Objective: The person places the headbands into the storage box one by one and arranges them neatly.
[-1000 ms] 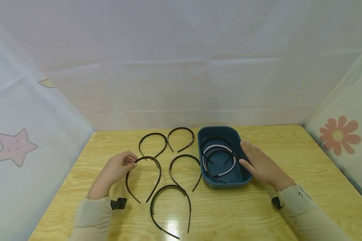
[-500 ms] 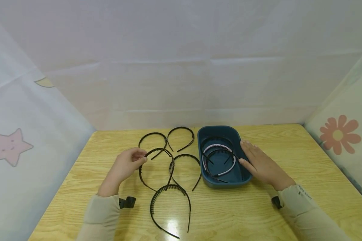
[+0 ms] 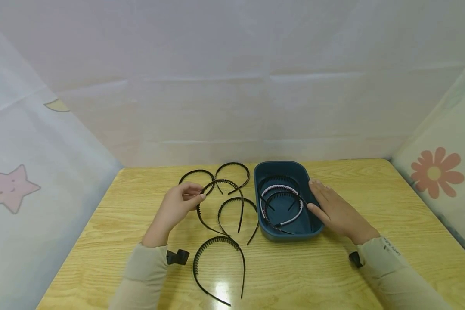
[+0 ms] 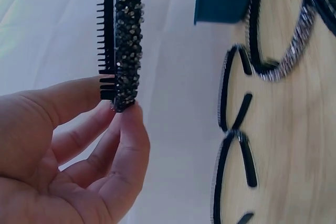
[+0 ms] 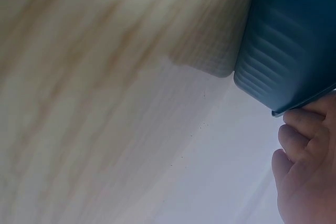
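Note:
My left hand [image 3: 178,204] pinches a black toothed headband [image 3: 241,196] by its side, held up over the others. In the left wrist view, the held headband [image 4: 127,35] shows a band of dark glittering stones and a row of comb teeth, with thumb and fingertips at its lower part. My right hand [image 3: 333,211] rests with fairly straight fingers along the right rim of a dark blue bin [image 3: 271,234]. Inside the bin lie a white-and-dark wrapped headband [image 3: 290,221] and black headbands [image 3: 283,177]. The right wrist view shows fingers against the bin's edge [image 5: 278,113].
Two black headbands lie at the back, a left one [image 3: 195,171] and a right one [image 3: 232,163]. Another headband [image 3: 252,204] lies beside the bin, and one more [image 3: 243,267] near the front. A cloth backdrop [image 3: 217,107] rises behind the wooden table [image 3: 372,193].
My left hand has carried the headband to the right and a little away from me, from the table's left part to above the middle headband. The right hand and bin stay put.

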`<action>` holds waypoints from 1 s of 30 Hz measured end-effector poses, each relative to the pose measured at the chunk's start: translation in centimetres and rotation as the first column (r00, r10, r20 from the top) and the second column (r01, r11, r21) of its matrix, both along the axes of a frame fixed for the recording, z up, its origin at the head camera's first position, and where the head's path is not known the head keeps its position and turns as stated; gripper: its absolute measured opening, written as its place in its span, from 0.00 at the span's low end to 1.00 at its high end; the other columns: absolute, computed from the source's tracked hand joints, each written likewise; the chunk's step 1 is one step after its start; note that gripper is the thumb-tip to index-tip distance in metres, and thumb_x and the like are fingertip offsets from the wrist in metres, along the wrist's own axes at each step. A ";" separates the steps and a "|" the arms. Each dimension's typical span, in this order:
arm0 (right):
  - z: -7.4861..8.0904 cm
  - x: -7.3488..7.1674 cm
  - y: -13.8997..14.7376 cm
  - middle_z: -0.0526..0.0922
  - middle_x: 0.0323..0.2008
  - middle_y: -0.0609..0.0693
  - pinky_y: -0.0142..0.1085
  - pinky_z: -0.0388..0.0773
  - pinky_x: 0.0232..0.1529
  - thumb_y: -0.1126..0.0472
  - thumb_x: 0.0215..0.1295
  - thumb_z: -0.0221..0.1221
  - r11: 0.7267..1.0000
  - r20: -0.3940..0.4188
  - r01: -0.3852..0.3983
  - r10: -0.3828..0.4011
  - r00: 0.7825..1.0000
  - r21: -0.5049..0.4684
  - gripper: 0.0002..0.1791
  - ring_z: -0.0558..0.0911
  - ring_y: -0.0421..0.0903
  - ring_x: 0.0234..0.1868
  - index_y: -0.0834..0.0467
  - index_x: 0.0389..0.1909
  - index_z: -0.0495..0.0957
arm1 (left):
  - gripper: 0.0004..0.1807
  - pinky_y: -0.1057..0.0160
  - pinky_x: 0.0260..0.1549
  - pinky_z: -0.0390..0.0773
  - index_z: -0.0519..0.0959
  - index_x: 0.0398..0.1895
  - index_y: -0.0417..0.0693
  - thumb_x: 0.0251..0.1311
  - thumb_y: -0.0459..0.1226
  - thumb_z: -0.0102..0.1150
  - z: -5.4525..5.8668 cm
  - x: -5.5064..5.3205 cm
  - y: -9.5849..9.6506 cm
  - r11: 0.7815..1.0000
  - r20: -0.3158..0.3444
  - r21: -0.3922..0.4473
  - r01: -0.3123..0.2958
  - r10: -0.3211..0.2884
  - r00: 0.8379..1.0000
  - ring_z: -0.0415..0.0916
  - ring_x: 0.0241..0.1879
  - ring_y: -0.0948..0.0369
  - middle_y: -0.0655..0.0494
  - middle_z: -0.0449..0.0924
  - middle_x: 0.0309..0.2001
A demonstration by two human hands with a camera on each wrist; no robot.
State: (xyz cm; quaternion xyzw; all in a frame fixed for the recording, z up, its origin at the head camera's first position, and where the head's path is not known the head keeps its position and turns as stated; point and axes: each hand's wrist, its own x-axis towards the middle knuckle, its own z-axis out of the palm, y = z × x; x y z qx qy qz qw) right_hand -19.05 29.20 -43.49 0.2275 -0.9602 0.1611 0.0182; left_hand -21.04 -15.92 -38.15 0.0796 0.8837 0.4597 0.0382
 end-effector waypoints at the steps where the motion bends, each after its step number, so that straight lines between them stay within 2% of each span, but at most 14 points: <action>1: 0.0 0.0 0.0 0.49 0.79 0.65 0.53 0.44 0.78 0.46 0.82 0.45 1.000 -0.001 0.000 0.000 1.000 0.000 0.39 0.50 0.63 0.79 0.65 0.80 0.46 | 0.19 0.55 0.45 0.85 0.79 0.60 0.44 0.69 0.41 0.64 0.1 -0.1 0.3 1.000 -0.005 0.013 -0.003 0.003 1.000 0.81 0.50 0.50 0.46 0.82 0.51; 8: 0.1 0.1 0.0 0.49 0.79 0.65 0.53 0.44 0.78 0.46 0.82 0.45 1.000 0.002 0.002 -0.002 1.000 -0.006 0.39 0.50 0.64 0.79 0.65 0.80 0.46 | 0.19 0.53 0.47 0.84 0.81 0.58 0.48 0.67 0.42 0.67 1.0 -0.4 2.6 0.997 -0.050 0.065 -0.040 0.044 0.998 0.81 0.52 0.51 0.48 0.82 0.52; 14: 0.3 0.1 0.0 0.49 0.79 0.65 0.53 0.45 0.78 0.45 0.82 0.45 1.000 0.004 0.003 -0.003 1.000 0.001 0.39 0.50 0.63 0.79 0.65 0.80 0.46 | 0.18 0.53 0.49 0.83 0.81 0.57 0.48 0.66 0.42 0.67 1.4 -0.4 4.5 0.989 -0.081 0.141 -0.045 0.057 0.995 0.80 0.52 0.52 0.50 0.81 0.52; 19: 0.4 0.0 0.0 0.49 0.79 0.65 0.54 0.45 0.78 0.46 0.82 0.45 1.000 0.008 0.000 0.000 1.000 0.006 0.39 0.50 0.64 0.79 0.66 0.80 0.46 | 0.18 0.50 0.51 0.81 0.81 0.57 0.51 0.66 0.44 0.68 0.9 -0.4 5.9 0.985 -0.092 0.163 -0.053 0.069 0.993 0.79 0.52 0.52 0.52 0.81 0.51; 23: 0.4 0.0 -0.1 0.50 0.79 0.66 0.56 0.46 0.77 0.46 0.82 0.45 1.000 0.008 0.000 0.000 1.000 0.009 0.39 0.50 0.64 0.78 0.66 0.80 0.46 | 0.17 0.52 0.50 0.82 0.82 0.55 0.51 0.65 0.43 0.69 0.4 -0.5 7.0 0.979 -0.107 0.197 -0.044 0.066 0.992 0.80 0.50 0.54 0.54 0.82 0.49; 30: 0.6 0.1 -0.2 0.49 0.79 0.66 0.56 0.46 0.77 0.46 0.82 0.45 1.000 0.014 0.001 -0.001 1.000 0.012 0.39 0.49 0.64 0.79 0.66 0.80 0.46 | 0.18 0.53 0.48 0.82 0.83 0.54 0.51 0.63 0.42 0.71 0.2 -0.2 9.1 0.972 -0.128 0.231 -0.032 0.063 0.990 0.80 0.48 0.54 0.54 0.83 0.47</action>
